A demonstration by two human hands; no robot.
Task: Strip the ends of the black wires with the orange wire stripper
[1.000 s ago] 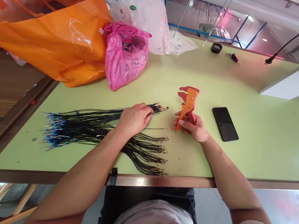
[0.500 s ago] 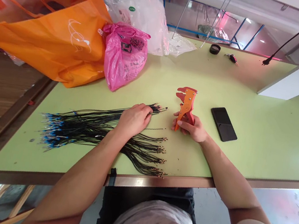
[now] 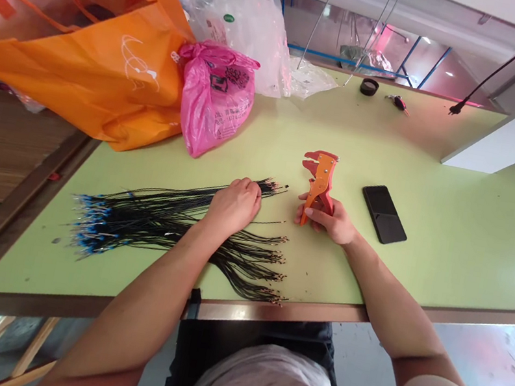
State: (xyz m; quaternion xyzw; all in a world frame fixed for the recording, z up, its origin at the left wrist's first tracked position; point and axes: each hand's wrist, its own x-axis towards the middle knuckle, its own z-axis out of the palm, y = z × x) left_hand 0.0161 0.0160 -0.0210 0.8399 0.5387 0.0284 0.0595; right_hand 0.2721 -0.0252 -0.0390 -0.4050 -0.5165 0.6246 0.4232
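Note:
Many thin black wires (image 3: 147, 227) with blue ends at the left and bare copper-coloured ends at the right lie on the green table. My left hand (image 3: 234, 204) rests over the upper bunch near its right end, fingers curled around wires. My right hand (image 3: 332, 220) grips an orange and red wire stripper (image 3: 322, 176) by its handles, with its jaws pointing up and left. One single wire lies apart between the upper bunch and the lower groups.
A black phone (image 3: 385, 214) lies right of my right hand. An orange bag (image 3: 109, 76), a pink bag (image 3: 216, 100) and clear plastic bags (image 3: 249, 33) stand at the back left. Black tape (image 3: 369, 86) and keys (image 3: 399, 103) sit at the back.
The fingers of my left hand have curled in slightly over the wires. My right hand and the wire stripper look unchanged.

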